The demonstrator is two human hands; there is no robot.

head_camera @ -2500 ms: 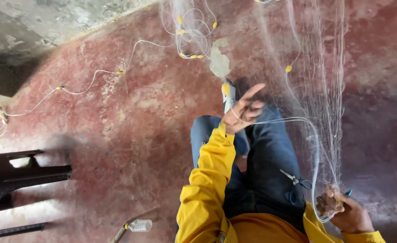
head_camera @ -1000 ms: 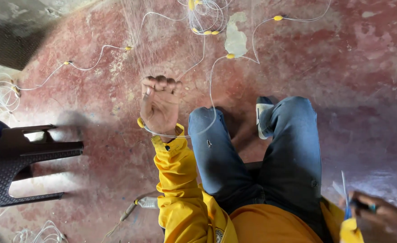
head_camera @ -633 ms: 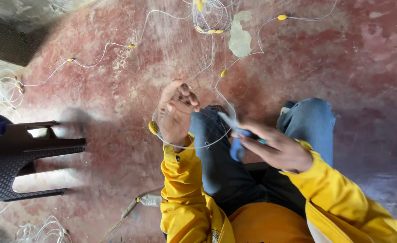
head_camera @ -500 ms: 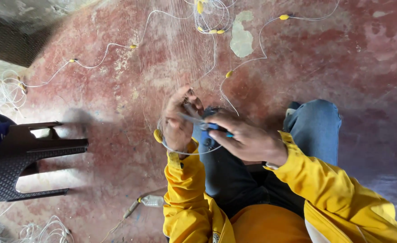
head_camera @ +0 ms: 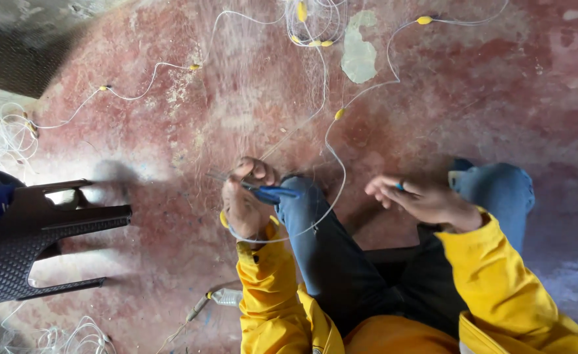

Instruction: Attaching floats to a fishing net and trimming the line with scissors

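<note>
Since the frame half a second earlier, the right hand (head_camera: 426, 200) had drawn away from the left and moved toward the right of the frame, coming to rest above the right knee. It had parted from the blue-handled tool (head_camera: 269, 193), which remained with the left hand.

Left hand (head_camera: 246, 200): clenched, just left of centre, fingers curled around a gather of fine translucent fishing net (head_camera: 250, 131) together with the blue-handled tool, whose handle projected rightward over the left knee. What kind of tool it was could not be told.

Right hand: released, fingers loosely spread, gripping nothing visible. A small blue mark sat on one finger; whether ring or thread could not be told.

A white float line strung with small yellow oval floats (head_camera: 336, 113) ran from the upper centre of the frame down to the left wrist, looping beneath it. The net fanned upward from the left hand across the worn red concrete floor (head_camera: 499, 85) and bunched at upper centre.

Other items: a dark woven plastic chair (head_camera: 33, 242) at the left edge, a small clear bottle (head_camera: 227, 297) on the floor at lower centre, loose white line (head_camera: 7, 131) heaped at far left.

Assessment of progress: handling of the net appeared mid-course. One section was gathered in the fist; most of the net lay spread and unhandled. No finished portion could be distinguished.
</note>
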